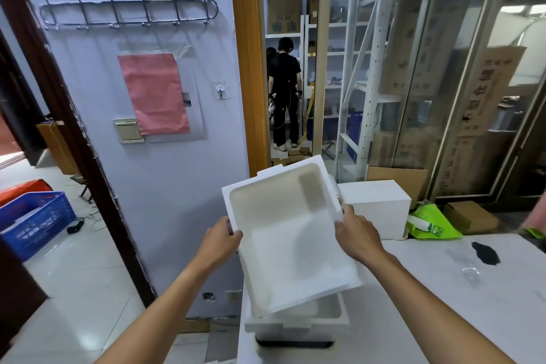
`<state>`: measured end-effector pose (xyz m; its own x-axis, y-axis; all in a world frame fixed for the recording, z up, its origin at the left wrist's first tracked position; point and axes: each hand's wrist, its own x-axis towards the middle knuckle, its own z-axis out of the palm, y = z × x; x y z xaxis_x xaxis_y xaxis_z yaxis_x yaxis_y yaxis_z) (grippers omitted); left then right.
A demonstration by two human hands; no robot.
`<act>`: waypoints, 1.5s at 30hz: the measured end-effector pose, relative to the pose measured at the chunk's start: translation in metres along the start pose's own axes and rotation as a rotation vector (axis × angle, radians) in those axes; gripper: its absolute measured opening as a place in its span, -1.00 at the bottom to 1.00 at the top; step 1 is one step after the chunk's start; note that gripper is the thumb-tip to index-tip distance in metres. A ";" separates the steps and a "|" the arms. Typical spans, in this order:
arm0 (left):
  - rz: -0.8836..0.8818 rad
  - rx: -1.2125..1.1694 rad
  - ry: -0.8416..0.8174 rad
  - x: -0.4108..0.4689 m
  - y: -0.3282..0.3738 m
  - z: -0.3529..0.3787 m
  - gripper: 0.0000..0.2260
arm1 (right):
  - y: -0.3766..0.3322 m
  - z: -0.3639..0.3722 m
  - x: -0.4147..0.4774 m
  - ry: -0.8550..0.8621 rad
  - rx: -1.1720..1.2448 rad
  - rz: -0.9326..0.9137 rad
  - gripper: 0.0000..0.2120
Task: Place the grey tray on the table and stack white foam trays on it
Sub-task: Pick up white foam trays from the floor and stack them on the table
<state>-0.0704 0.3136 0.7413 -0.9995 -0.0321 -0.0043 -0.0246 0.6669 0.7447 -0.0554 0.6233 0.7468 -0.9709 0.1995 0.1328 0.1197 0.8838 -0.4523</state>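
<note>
Grips foam tray (291,235) by opposite rims, left hand (221,241) and right hand (356,233) curled round them. Holds it tilted between both, above corner of table (443,304).

Head-worn wide-angle view looks forward and down, close over the table (502,298).

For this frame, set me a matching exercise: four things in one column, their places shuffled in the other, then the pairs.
Things
1. upper foam tray
2. blue crate
3. green bag
4. pink sheet

Places
A. on the wall, below the hook rack
B. held tilted by the left hand and right hand, over the lower foam tray
C. on the floor, at the left
D. past the far edge of the table, beside the white box

Pairs: 1-B, 2-C, 3-D, 4-A
</note>
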 end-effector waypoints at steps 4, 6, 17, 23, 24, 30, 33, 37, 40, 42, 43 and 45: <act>-0.015 -0.008 0.026 -0.003 0.002 -0.001 -0.82 | -0.004 -0.002 -0.002 0.082 -0.070 -0.070 -0.67; 0.003 0.007 0.053 -0.007 0.003 0.000 -0.71 | -0.005 -0.004 -0.002 0.119 -0.087 -0.107 -0.72; 0.092 0.256 0.166 -0.006 0.005 -0.006 -0.33 | -0.017 -0.014 0.008 0.198 -0.236 -0.223 -0.77; 0.354 0.288 0.340 -0.005 0.027 -0.005 -0.34 | -0.026 -0.021 0.013 0.300 -0.272 -0.333 -0.90; 0.439 0.302 0.380 -0.005 0.033 -0.005 -0.35 | -0.029 -0.022 0.014 0.325 -0.279 -0.364 -0.90; 0.973 0.547 0.466 -0.001 0.054 0.004 -0.51 | -0.046 -0.015 0.011 0.359 -0.352 -0.578 -0.82; 0.967 0.626 0.378 0.003 0.053 0.014 -0.56 | -0.053 -0.014 0.006 0.361 -0.353 -0.711 -0.80; 0.870 0.607 0.292 -0.003 0.051 0.022 -0.70 | -0.059 -0.015 0.005 0.413 -0.349 -0.809 -0.81; 0.801 0.582 0.291 -0.005 0.050 0.027 -0.77 | -0.060 -0.014 0.006 0.444 -0.353 -0.824 -0.78; 0.741 0.549 0.277 -0.006 0.048 0.029 -0.78 | -0.060 -0.011 0.006 0.438 -0.361 -0.832 -0.69; 0.703 0.528 0.270 -0.007 0.046 0.030 -0.78 | -0.059 -0.010 0.004 0.428 -0.360 -0.830 -0.63; 0.620 0.502 0.259 -0.008 0.040 0.031 -0.78 | -0.057 -0.010 0.001 0.396 -0.342 -0.800 -0.50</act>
<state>-0.0636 0.3630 0.7504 -0.7999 0.3204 0.5075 0.4600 0.8704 0.1756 -0.0612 0.5780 0.7818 -0.6581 -0.4447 0.6076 -0.4343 0.8834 0.1762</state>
